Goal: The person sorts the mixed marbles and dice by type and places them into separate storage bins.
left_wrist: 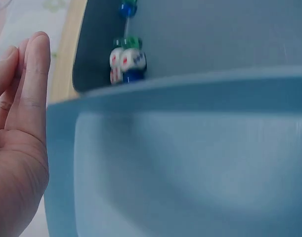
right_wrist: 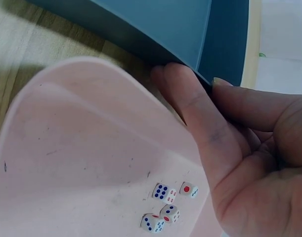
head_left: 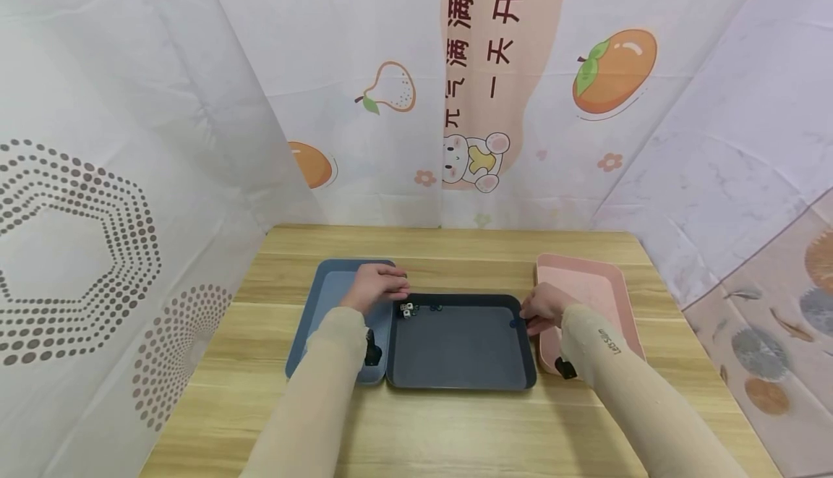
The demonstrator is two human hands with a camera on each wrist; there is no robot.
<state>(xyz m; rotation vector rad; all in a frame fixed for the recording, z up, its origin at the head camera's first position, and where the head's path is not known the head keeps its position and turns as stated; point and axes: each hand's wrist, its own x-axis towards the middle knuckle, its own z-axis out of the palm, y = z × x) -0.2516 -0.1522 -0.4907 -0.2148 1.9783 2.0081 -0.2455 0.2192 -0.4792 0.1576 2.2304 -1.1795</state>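
Between the tabletop's point(head_left: 455, 431) side edges, right hand point(head_left: 547, 303) pinches the dark tray point(head_left: 462, 355), perhaps steadying it; left hand point(head_left: 376, 284), fingers straight, holds nothing.

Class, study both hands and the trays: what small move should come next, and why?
Probably the left hand should lower to the far-left corner of the dark tray and pinch a white die: it looks empty close to that corner, the right hand grips the tray's opposite side, and similar white dice already lie in the pink tray.
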